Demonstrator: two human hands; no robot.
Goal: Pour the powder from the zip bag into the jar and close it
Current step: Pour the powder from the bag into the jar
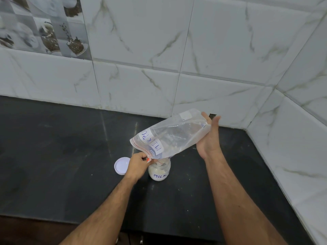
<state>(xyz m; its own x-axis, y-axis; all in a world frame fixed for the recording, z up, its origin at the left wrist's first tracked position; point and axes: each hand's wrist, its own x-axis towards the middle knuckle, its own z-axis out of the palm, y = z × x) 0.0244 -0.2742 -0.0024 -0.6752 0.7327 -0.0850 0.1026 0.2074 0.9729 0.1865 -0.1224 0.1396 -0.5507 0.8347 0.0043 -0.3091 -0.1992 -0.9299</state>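
Note:
A clear zip bag (174, 136) with a handwritten white label is tilted, mouth down, over a small clear jar (159, 171) that stands on the dark counter. The jar holds pale powder and carries a "MILK" label. A little powder clings inside the bag near its lower side. My left hand (138, 163) pinches the bag's zip corner right at the jar's mouth. My right hand (208, 137) holds up the bag's raised bottom end, fingers spread along it. The jar's white lid (122, 165) lies upside down on the counter just left of the jar.
The dark stone counter (70, 156) runs into a corner of white marble-look wall tiles (221, 50) at the back and right. A few powder specks lie on the counter near the jar. The counter's front edge is near the bottom of the view.

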